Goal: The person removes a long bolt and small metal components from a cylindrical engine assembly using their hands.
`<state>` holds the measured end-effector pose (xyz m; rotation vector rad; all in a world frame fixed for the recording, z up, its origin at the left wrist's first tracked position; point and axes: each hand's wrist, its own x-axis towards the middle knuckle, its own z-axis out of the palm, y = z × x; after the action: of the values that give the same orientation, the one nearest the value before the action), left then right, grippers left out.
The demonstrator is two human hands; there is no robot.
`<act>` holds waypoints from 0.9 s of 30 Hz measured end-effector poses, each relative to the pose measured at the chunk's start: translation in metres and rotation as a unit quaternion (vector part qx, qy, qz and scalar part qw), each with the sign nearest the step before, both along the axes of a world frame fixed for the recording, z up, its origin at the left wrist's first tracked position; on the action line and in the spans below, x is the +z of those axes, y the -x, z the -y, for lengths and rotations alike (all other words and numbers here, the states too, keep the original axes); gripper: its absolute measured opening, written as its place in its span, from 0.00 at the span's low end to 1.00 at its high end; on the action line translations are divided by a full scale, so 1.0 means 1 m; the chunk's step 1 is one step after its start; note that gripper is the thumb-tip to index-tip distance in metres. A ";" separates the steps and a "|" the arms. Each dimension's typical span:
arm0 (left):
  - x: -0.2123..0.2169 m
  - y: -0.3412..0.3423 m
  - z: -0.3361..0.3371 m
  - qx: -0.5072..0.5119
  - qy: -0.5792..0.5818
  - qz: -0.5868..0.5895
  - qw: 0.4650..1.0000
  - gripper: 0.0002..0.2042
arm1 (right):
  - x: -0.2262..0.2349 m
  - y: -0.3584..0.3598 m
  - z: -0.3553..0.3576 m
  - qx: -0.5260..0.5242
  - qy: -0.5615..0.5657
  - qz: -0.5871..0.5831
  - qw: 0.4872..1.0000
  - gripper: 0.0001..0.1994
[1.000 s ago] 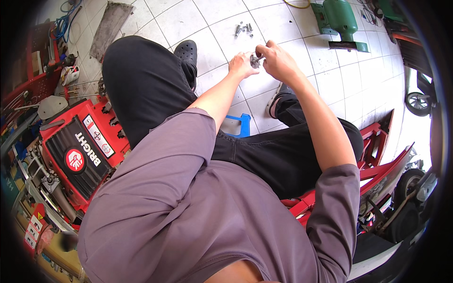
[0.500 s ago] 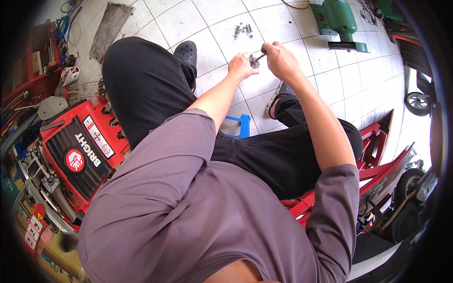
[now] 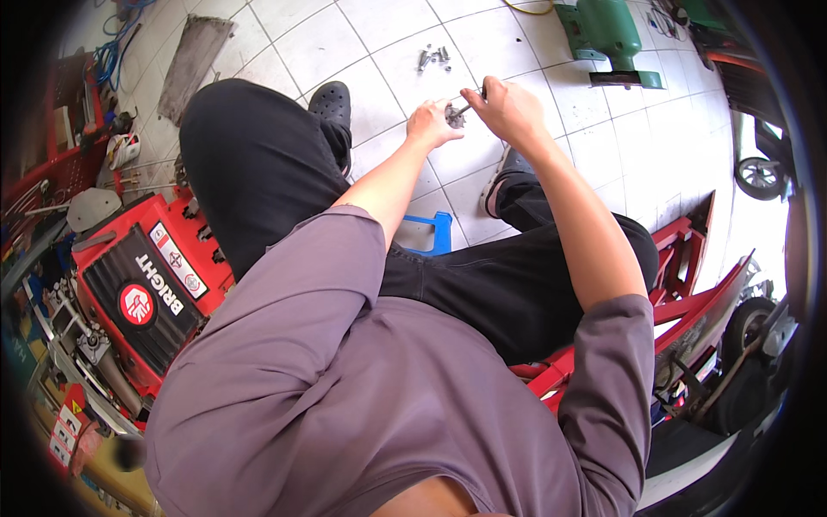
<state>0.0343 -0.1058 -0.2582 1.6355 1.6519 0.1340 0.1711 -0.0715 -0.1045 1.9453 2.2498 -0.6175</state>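
Out in front of me, above the tiled floor, my left hand (image 3: 429,126) is closed on a small round grey metal part (image 3: 456,118) with an uneven edge. My right hand (image 3: 514,112) grips a thin metal rod-shaped tool (image 3: 465,109), whose exact kind I cannot make out. The tool slants down to the left, and its end meets the metal part. Fingers of the right hand cover its upper end. Just beyond both hands, several loose bolts and small metal pieces (image 3: 433,59) lie on a tile.
A green bench-grinder-like machine (image 3: 610,34) stands on the floor at the far right. Between my legs is a blue plastic stool (image 3: 442,233). To my left sits a red and black machine (image 3: 142,289); a red metal frame (image 3: 680,306) is at my right. A worn grey board (image 3: 196,62) lies far left.
The whole view has shifted slightly, with the scene a little further left. My right hand's fingers have changed their hold on the tool. The left hand still holds the metal part.
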 end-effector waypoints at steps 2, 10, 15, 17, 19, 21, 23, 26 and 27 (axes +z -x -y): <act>-0.006 0.004 0.002 0.004 -0.012 0.006 1.000 0.34 | -0.002 -0.001 0.001 0.008 0.001 0.034 0.999 0.23; 0.000 -0.003 0.000 0.000 0.024 -0.012 1.000 0.34 | -0.011 -0.007 0.004 0.026 -0.036 -0.059 0.997 0.06; 0.000 -0.001 -0.003 -0.014 0.045 -0.023 0.999 0.35 | -0.010 -0.004 0.006 0.042 -0.034 -0.136 0.989 0.07; 0.001 -0.001 -0.003 -0.016 0.056 -0.025 0.998 0.35 | -0.013 -0.005 0.007 0.051 -0.044 -0.135 0.989 0.06; -0.001 -0.002 -0.002 -0.007 0.049 -0.025 0.998 0.35 | -0.019 -0.009 0.008 0.073 -0.070 -0.136 0.985 0.08; -0.005 -0.001 -0.001 -0.008 0.020 -0.015 1.000 0.35 | -0.019 -0.008 0.004 0.069 -0.081 -0.142 0.984 0.10; -0.012 0.003 -0.001 -0.001 0.002 -0.010 1.000 0.34 | -0.013 -0.002 0.002 0.037 -0.076 -0.151 0.985 0.11; -0.006 0.001 0.002 0.007 -0.001 -0.009 1.000 0.33 | 0.005 0.004 -0.001 -0.012 0.019 -0.077 0.997 0.10; -0.005 0.000 0.003 0.005 -0.004 -0.007 1.000 0.33 | 0.006 0.003 -0.001 -0.005 0.019 -0.080 0.997 0.09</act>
<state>0.0343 -0.1083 -0.2637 1.6371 1.6722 0.1359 0.1686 -0.0705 -0.0989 1.9546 2.3009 -0.8407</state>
